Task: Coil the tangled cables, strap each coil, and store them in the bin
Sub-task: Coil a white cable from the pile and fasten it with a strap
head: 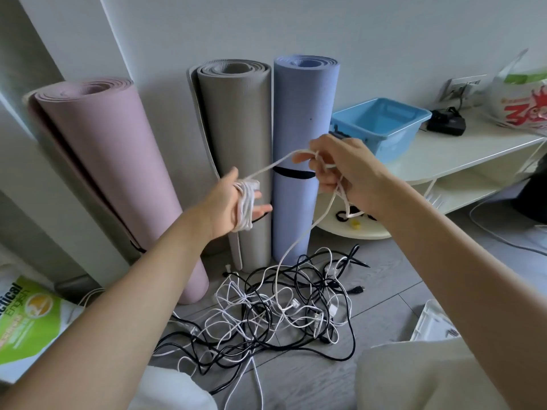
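Now the left hand (pixel 233 202) wears a white coil (pixel 245 202) round straight fingers; the right hand (pixel 334 170) pinches the cable (pixel 275 164) above the tangle (pixel 278 309).

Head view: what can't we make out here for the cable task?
- Blue bin: the floor of it is hidden by its near wall, so contents unknown.
- White cable wound on the left hand: its start is buried under the wraps.
- Right hand: fingertips hidden behind the hand; exact grip unclear.
- Cable pile: count lost in overlaps.
- Straps: none identifiable.
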Tool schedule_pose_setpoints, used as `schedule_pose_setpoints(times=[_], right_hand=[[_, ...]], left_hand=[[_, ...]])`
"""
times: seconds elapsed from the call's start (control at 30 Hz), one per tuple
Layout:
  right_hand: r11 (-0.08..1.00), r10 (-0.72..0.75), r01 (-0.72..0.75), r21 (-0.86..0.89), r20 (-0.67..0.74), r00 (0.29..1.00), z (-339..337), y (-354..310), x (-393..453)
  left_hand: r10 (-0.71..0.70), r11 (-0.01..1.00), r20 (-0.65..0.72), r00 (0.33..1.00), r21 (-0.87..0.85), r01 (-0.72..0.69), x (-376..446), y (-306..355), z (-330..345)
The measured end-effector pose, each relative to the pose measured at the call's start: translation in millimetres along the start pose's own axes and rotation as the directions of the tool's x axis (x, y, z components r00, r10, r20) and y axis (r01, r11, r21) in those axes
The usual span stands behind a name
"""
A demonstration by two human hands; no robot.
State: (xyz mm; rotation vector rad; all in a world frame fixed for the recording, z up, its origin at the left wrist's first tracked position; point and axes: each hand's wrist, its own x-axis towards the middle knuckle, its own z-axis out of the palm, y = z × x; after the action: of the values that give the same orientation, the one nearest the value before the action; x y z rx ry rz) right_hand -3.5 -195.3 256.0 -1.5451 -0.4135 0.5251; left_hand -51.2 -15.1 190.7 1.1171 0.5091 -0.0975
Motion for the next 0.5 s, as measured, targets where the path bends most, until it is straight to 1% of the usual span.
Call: schedule_pose_setpoints(times=[0.03,0.1,0.17,0.23,0.3,0.37,0.43,0.47,0.5], right_hand=[[0.998,-0.017,0.019,-0.060,0.039,0.999,4,1,-2],[0.976,-0.054,0.075,-0.205,0.109,0.993,13,5,-6],[0.930,-0.075,0.118,-0.347,0.136,0.988,19,11,-7],[0.890,-0.063,0.114,-0.442,0.128,0.990,18,17,-6],[0.886,0.014,0.067,-0.459,0.170,0.985,14,24,-6],[0.901,0.120,0.019,-0.434,0.290,0.949,12,30,-5],[0.922,0.199,-0.031,-0.386,0.403,0.893,12,38,-4],[0.937,0.216,-0.061,-0.343,0.433,0.875,11,42,-3],[0.952,0.222,-0.098,-0.290,0.433,0.874,10,44,-2]], left_hand=[[0.059,0.992,-0.053,0.997,-0.112,-0.065,1,5,-2],[0.154,0.939,-0.142,0.978,-0.288,-0.189,-1,16,-7],[0.221,0.875,-0.191,0.956,-0.394,-0.281,-5,23,-10],[0.292,0.819,-0.188,0.938,-0.458,-0.346,-10,28,-12],[0.365,0.744,-0.161,0.917,-0.542,-0.391,-14,33,-9],[0.428,0.682,-0.122,0.895,-0.606,-0.409,-18,39,-2],[0.471,0.668,-0.082,0.878,-0.616,-0.417,-21,44,8],[0.486,0.676,-0.073,0.871,-0.599,-0.428,-23,45,13],[0.494,0.691,-0.068,0.867,-0.574,-0.439,-25,47,16]])
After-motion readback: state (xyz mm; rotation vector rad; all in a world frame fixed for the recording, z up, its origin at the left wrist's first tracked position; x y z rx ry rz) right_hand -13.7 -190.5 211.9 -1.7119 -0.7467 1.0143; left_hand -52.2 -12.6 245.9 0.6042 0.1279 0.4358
